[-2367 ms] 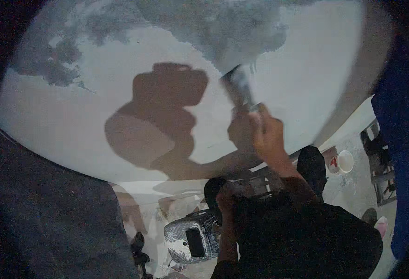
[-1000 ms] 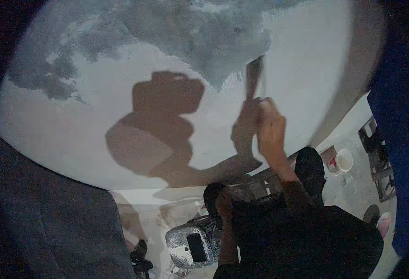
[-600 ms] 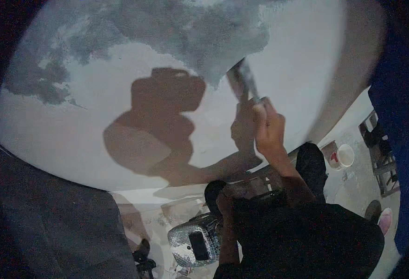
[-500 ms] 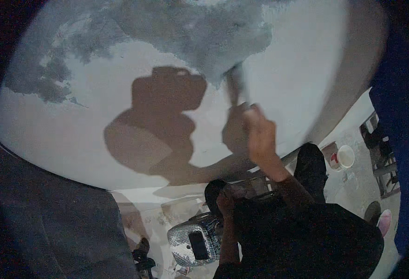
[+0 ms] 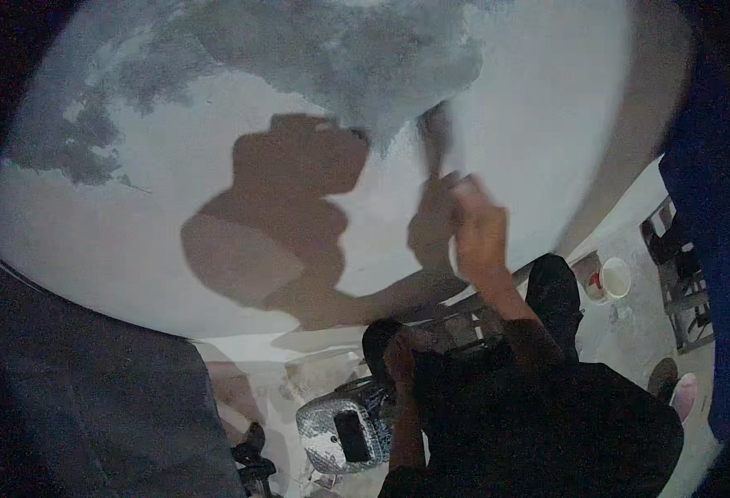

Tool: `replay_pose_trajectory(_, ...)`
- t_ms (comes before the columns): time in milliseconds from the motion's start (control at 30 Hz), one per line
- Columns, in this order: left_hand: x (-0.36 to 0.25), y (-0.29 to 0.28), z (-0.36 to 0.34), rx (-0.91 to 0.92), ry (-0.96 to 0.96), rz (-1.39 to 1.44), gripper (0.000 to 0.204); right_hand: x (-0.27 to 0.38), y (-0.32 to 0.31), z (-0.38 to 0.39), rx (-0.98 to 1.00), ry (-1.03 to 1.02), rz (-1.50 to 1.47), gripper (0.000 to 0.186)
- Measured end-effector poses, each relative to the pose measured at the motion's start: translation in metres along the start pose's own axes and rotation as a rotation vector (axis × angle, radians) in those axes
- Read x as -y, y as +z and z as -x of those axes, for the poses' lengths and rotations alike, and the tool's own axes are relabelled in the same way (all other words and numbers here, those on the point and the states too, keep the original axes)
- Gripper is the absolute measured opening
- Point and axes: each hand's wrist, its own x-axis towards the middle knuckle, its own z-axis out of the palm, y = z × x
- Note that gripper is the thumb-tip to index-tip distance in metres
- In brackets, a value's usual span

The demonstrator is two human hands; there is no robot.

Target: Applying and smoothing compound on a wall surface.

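Observation:
My right hand (image 5: 483, 236) is closed around the short handle of a putty knife (image 5: 455, 143), blurred by motion. Its pale blade points upward against a white wall (image 5: 531, 141), just right of the lower tip of a grey, patchy area (image 5: 357, 58). Hand and tool cast a dark shadow to their left. Low in the view, my left hand (image 5: 400, 357) rests at my left knee. Its fingers are too dim to make out, so whether it holds anything does not show.
A silvery textured box (image 5: 319, 436) with a dark panel stands below left of my left hand. A white bucket (image 5: 615, 278) sits on the floor at right, near a dark rack (image 5: 685, 290). A pink round thing (image 5: 685, 398) lies lower right. Dark cloth (image 5: 116, 390) fills the lower left.
My right hand and the putty knife have shifted slightly right and up along the wall, their shadow moving with them. The left hand stays at the knee.

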Motion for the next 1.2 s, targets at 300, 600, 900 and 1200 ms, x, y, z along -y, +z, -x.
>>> replay_pose_trajectory(300,0.009,0.043,0.07,0.316,0.165,-1.056,0.031,-0.006,0.025,0.009,0.062,-0.141,0.048,0.039)
replay_pose_trajectory(600,0.028,0.042,0.018,-0.124,-0.109,0.285,0.036,-0.007,0.014,-0.002,0.019,-0.279,0.183,0.035)
replay_pose_trajectory(900,-0.001,-0.022,-0.007,0.296,-0.436,0.454,0.044,-0.014,-0.008,-0.011,-0.067,0.096,-0.062,0.029)
replay_pose_trajectory(1200,-0.018,-0.001,0.005,0.114,-0.217,0.297,0.036,0.021,-0.032,-0.026,-0.105,0.208,-0.078,0.032)
